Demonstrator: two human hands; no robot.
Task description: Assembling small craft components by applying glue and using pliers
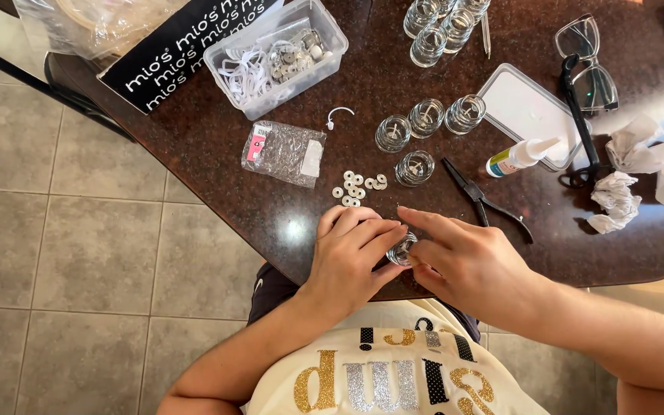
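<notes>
At the lower middle of the frame, near the table's (pixel 217 146) front edge, both hands meet around one small glass jar (pixel 401 250). The left hand (pixel 351 257) is curled about it from the left, fingers closed against the glass; the right hand (pixel 463 261) comes in from the right, its fingertips pinched at the jar's mouth. Whether something small sits between those fingertips cannot be told, since the fingers hide the opening.

Judging by this, the step in hand is fitting or seating something inside the jar while the left hand steadies it. Just above the hands lies a cluster of small white discs (pixel 356 189), and beside it another glass jar (pixel 414 167) with three more (pixel 426 117) in a row above. Black pliers (pixel 476 196) lie to the right of the hands, with a glue bottle (pixel 518 156) beyond them, leaning against a white tray (pixel 528 111).

The next move seems to call for a fine, steady fingertip press centred in the jar, the left hand holding firm so the glass does not roll off the edge.
</notes>
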